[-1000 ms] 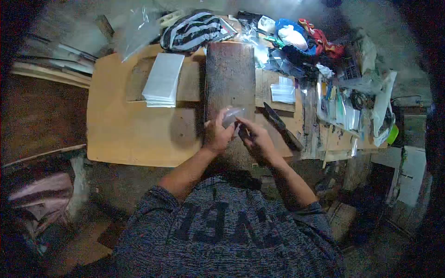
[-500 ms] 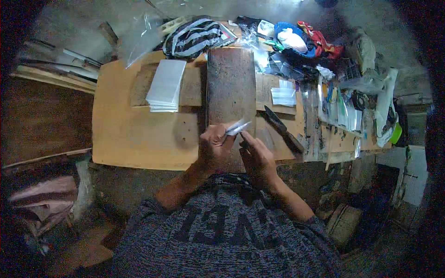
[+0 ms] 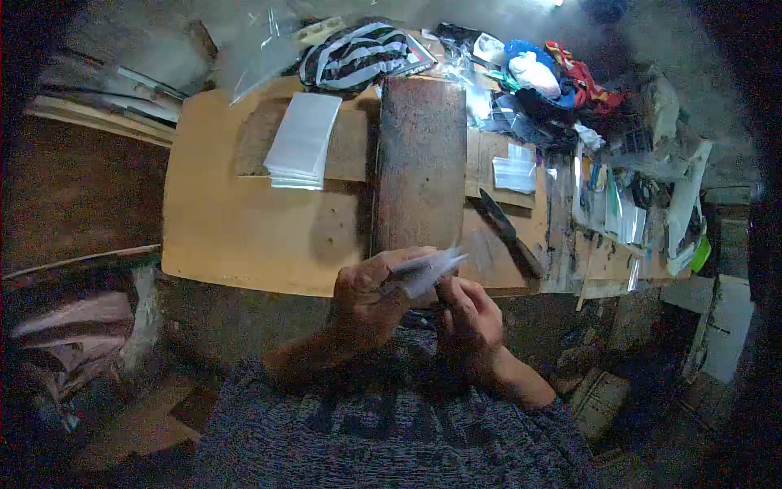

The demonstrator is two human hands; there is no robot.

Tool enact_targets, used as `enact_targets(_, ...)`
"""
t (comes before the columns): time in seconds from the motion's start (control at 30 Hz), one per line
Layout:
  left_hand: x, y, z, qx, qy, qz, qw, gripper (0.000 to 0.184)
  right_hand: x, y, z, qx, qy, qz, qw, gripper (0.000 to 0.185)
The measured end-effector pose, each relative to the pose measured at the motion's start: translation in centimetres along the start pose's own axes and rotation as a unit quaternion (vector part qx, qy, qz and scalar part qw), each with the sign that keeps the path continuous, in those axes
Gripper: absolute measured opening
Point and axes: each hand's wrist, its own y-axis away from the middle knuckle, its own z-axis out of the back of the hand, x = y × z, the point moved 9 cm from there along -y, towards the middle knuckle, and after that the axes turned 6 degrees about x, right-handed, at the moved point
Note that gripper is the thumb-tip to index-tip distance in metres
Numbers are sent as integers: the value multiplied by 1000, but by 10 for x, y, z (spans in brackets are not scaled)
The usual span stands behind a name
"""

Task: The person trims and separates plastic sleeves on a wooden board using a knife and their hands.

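A thin bundle of clear plastic pieces [image 3: 428,273] is gripped by my left hand [image 3: 364,295], fingers wrapped round its left end. My right hand [image 3: 472,316] is closed against the bundle's right side; whether it pinches a piece is hidden. Both hands are near the table's front edge, just in front of a dark wooden board [image 3: 421,163]. Beyond them on the left lies a stack of whitish plastic sheets [image 3: 302,143]. To the right of the board is a smaller stack of clear pieces [image 3: 514,173], with a dark knife [image 3: 510,232] nearer me.
At the back lie a black-and-white striped bag [image 3: 358,57] and a heap of plastic bags and cloths [image 3: 538,77]. A tray of tools and plastic strips [image 3: 612,200] stands at the right. The brown tabletop [image 3: 244,236] extends left of the board.
Both hands have come nearer my body with the plastic bundle, and more of it shows now. The right fingers have closed in beside it. The view has shifted slightly.
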Motion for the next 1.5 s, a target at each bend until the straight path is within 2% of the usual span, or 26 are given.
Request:
enact_targets(0.1, -10, 3, 4, 3, -74, -32, 997, 28, 6, -2, -2, 2, -11, 18, 1000, 48)
enact_targets(0.2, -7, 3, 4, 14, 0, 35, 999, 26, 11, -6, -1, 12, -3, 14, 1000, 50)
enact_targets(0.27, 0, 5, -1, 21, 171, 58, 983, 26, 12, -8, -2, 17, -28, 13, 999, 50)
enact_targets(0.3, 1, 7, 0, 18, 172, 61, 983, 26, 12, -9, -2, 20, -50, 14, 998, 51)
enact_targets(0.37, -2, 8, 5, 11, 63, 43, 997, 26, 15, -11, -3, 19, -38, 17, 999, 52)
enact_targets(0.5, 5, 13, 4, 28, 87, 41, 995, 27, 16, -11, -6, 25, -37, 9, 999, 52)
enact_targets(0.7, 1, 15, 10, -7, 130, -1, 991, 25, 22, -16, -6, 31, -24, 18, 999, 53)
enact_targets(0.77, -6, 16, 12, 2, -10, -24, 1000, 24, 21, -15, -7, 33, -24, 18, 999, 53)
enact_targets(0.8, -5, 15, 12, 2, -10, -25, 1000, 24, 21, -14, -8, 35, -23, 17, 999, 53)
enact_targets(0.87, -13, 15, 16, -29, -16, -84, 996, 24, 19, -11, -10, 39, -35, 15, 999, 53)
enact_targets(0.97, -4, 22, 16, -67, -6, -106, 992, 21, 18, -11, -11, 48, -47, 8, 998, 53)
enact_targets(1.1, -5, 20, 11, -7, -95, -59, 994, 19, 21, -14, -12, 54, -59, -1, 997, 53)
enact_targets(1.17, -5, 28, 19, -100, 72, -154, 980, 21, 21, -14, -12, 64, -57, -2, 996, 53)
enact_targets(1.2, -7, 24, 23, -102, 72, -156, 980, 21, 21, -14, -13, 74, -56, -5, 996, 52)
enact_targets(1.27, -35, 21, 24, -53, -40, -255, 965, 25, 23, -13, -14, 65, -74, 8, 995, 50)
enact_targets(1.4, -53, 23, 31, -41, -72, -260, 962, 27, 29, -9, -11, 62, -104, 22, 992, 41)
enact_targets(1.5, -57, 26, 31, 5, -96, -276, 956, 29, 32, -11, -9, 56, -107, 29, 992, 40)
